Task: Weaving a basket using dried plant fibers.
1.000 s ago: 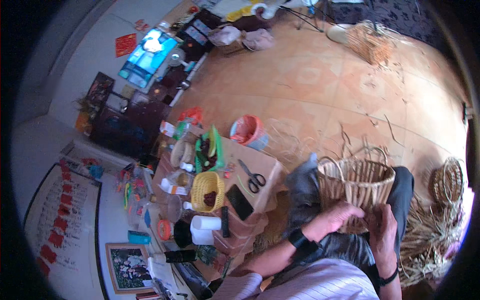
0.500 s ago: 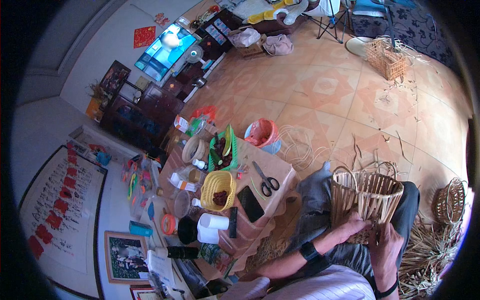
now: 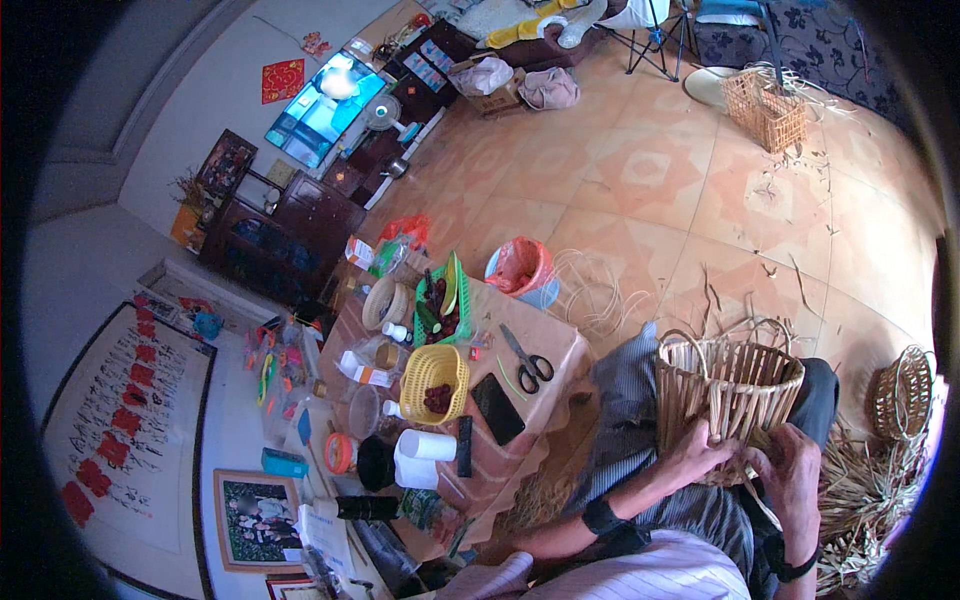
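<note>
A woven basket (image 3: 722, 375) of brown plant strips with two looped handles rests on my lap, its open top tilted away from me. My left hand (image 3: 704, 453) is closed on the near lower side of the basket, thumb upward. Close by on the right, my right hand (image 3: 792, 470) is closed in a pinch at the same wall. A pale flat strip (image 3: 762, 506) trails down from its fingers. The palms hide the weave between the two hands.
At my left, a table bears scissors (image 3: 527, 360), a phone (image 3: 497, 409), a yellow basket (image 3: 435, 384), a green basket (image 3: 443, 300) and paper rolls (image 3: 425, 445). A bin (image 3: 522, 270) stands beyond it. Loose straw (image 3: 865, 490) and a round basket (image 3: 900, 393) lie at right.
My right hand has moved slightly right and turned, and a pale strip now shows below its fingers. My left hand stays on the basket, which has shifted a little left.
</note>
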`<state>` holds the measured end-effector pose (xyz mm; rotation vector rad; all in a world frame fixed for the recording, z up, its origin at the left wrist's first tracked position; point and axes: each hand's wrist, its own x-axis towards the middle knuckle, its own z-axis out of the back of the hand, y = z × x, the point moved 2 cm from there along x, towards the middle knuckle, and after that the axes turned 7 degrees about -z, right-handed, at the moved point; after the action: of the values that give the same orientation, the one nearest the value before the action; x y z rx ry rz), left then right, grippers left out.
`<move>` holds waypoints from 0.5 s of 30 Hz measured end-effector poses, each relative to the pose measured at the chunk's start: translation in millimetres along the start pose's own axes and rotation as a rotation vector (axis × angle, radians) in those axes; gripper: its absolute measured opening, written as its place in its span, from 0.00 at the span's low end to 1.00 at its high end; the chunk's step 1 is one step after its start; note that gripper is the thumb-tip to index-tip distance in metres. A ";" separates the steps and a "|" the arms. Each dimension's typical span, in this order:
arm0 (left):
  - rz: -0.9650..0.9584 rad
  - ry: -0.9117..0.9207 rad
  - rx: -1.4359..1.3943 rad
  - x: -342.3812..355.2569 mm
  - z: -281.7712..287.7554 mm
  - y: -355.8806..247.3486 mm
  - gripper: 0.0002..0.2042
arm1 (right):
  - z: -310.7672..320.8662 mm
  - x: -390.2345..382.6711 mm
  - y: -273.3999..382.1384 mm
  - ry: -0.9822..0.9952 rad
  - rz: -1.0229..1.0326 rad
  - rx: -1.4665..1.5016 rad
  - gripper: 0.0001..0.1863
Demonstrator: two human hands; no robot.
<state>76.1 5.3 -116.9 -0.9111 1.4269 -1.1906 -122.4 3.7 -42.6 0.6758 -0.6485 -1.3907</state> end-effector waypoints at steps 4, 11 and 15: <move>-0.111 -0.105 0.404 -5.9 13.4 -15.0 0.19 | -7.0 8.9 20.2 0.007 0.008 -0.210 0.10; -0.092 -0.004 0.036 5.0 18.8 -20.6 0.13 | 1.1 -15.0 3.7 -0.062 0.015 0.327 0.04; 0.021 0.087 -0.022 -0.1 23.1 -33.2 0.16 | -10.0 -8.1 -27.9 0.118 -0.342 1.170 0.16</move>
<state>96.9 -6.6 -84.3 -0.8660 1.5182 -1.2141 -133.6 10.6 -70.4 1.8390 -1.2984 -1.1616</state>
